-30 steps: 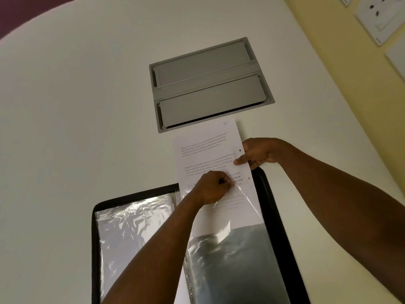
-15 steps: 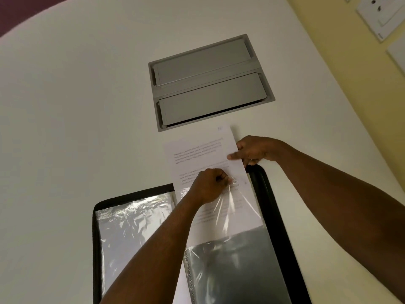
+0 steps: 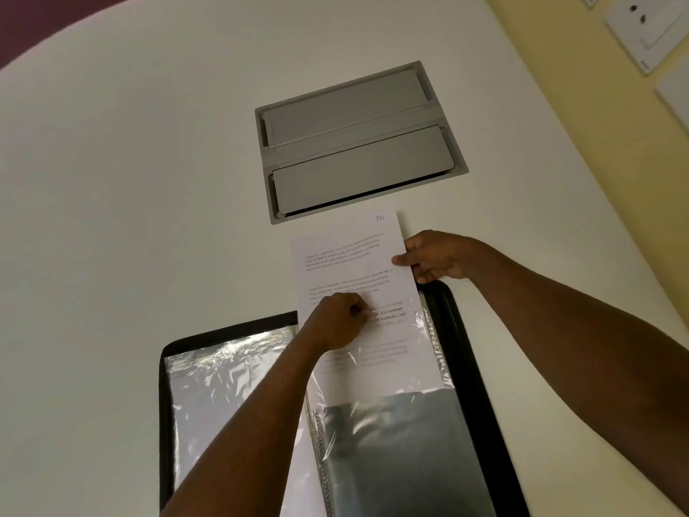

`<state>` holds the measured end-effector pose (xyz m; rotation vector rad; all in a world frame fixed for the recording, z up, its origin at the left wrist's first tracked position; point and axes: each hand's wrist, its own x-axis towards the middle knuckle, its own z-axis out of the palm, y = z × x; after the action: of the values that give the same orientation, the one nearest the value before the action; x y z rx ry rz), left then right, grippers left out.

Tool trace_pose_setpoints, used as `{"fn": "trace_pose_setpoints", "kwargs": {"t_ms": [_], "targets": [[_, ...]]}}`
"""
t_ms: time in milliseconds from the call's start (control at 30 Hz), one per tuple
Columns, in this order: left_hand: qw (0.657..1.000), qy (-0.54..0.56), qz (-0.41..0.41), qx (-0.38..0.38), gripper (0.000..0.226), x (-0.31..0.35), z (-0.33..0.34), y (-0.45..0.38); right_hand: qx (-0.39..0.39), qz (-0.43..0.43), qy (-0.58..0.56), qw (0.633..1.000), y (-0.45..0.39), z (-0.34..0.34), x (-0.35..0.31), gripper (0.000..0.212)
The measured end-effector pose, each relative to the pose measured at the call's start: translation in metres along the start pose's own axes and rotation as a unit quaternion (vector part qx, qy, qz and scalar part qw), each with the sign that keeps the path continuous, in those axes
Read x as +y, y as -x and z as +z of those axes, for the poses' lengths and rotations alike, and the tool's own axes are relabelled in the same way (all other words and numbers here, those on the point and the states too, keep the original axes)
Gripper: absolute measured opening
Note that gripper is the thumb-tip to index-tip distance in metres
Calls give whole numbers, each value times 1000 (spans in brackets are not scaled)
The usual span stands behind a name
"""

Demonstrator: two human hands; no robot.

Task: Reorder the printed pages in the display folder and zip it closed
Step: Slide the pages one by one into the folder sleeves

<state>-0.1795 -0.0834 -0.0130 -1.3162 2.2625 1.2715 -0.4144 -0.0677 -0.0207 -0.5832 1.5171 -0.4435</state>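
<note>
Halfway out, the printed page (image 3: 350, 270) points lengthwise away from me, out of the display folder (image 3: 481, 386) sleeve (image 3: 395, 367); my right hand (image 3: 438, 257) pinches its right edge while my left hand (image 3: 335, 322) pinches the sleeve mouth.

Dim, warm, even lighting; glare on the plastic sleeves (image 3: 223, 371) at 7 o'clock; wide-angle bending toward the edges; printed text soft.
</note>
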Motion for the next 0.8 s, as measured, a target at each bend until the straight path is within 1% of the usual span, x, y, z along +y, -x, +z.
{"fn": "trace_pose_setpoints", "kwargs": {"t_ms": [100, 267, 333, 400, 467, 500, 533, 567, 633, 667, 700, 767, 800], "targets": [[1000, -6, 9, 0, 11, 1, 1, 0, -13, 21, 90, 996, 1, -3, 0, 22], [1000, 2, 14, 5, 13, 2, 3, -1, -94, 60, 182, 977, 9, -10, -4, 14], [1000, 4, 16, 9, 12, 0, 3, -1, -104, 52, 199, 973, 10, -9, -7, 20], [1000, 8, 16, 4, 13, -1, 4, -2, -53, -6, 158, 986, 6, -3, -7, 27], [1000, 14, 14, -1, 14, -2, 4, -2, 27, -73, 93, 993, -1, 3, -7, 22], [1000, 19, 12, -1, 13, -2, 4, -2, 45, -86, 100, 990, -3, 4, -7, 18], [1000, 25, 10, 1, 13, -2, 4, -2, 36, -83, 144, 985, -4, 4, -9, 18], [1000, 27, 8, 4, 13, -2, 3, -1, 0, -63, 210, 976, -4, 3, -10, 20], [1000, 26, 5, 6, 13, -2, 1, 0, -87, -15, 331, 939, -3, 1, -12, 17], [1000, 27, 5, 6, 14, -2, 1, 0, -104, -5, 359, 928, -2, 1, -12, 15], [1000, 27, 6, 7, 14, -3, 1, 1, -99, -16, 354, 930, -1, 3, -12, 16], [1000, 24, 9, 12, 15, -3, 1, 2, -35, -86, 275, 957, -2, 11, -10, 24], [1000, 24, 10, 13, 15, -2, 1, 2, -1, -127, 237, 963, -3, 16, -9, 24]]}}
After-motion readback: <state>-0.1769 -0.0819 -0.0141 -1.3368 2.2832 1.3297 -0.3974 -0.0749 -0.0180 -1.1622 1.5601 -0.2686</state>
